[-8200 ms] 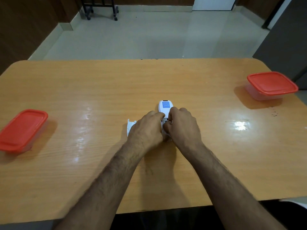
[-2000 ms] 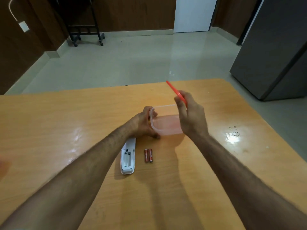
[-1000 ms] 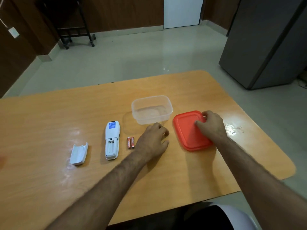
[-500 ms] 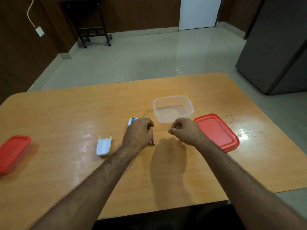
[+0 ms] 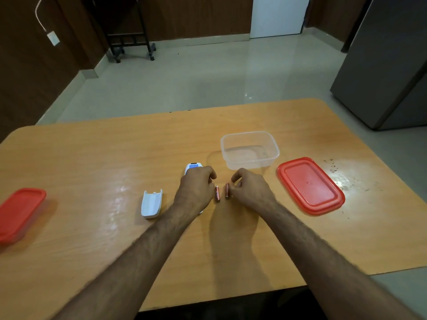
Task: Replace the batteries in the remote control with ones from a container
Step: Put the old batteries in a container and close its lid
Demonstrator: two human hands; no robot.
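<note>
Batteries lie side by side on the wooden surface (image 5: pixel 115 158), between the two hands: the left battery (image 5: pixel 217 193) just beside the left hand (image 5: pixel 196 190), the right battery (image 5: pixel 227 191) at the fingertips of the right hand (image 5: pixel 250 190). The right grip is curled, thumb and fingers pinching toward that battery's side; whether it has firm hold I cannot tell. The left grip is curled over the white remote (image 5: pixel 193 167), whose blue-labelled top end shows beyond the knuckles. The remote's cover (image 5: pixel 151 203) lies apart to the left, inner side up. Beyond the hands stands an open clear container (image 5: pixel 250 150). Its red lid (image 5: pixel 310 185) lies flat just to the right. A second container with red lid (image 5: pixel 19 211) sits at the far left edge, closed.
</note>
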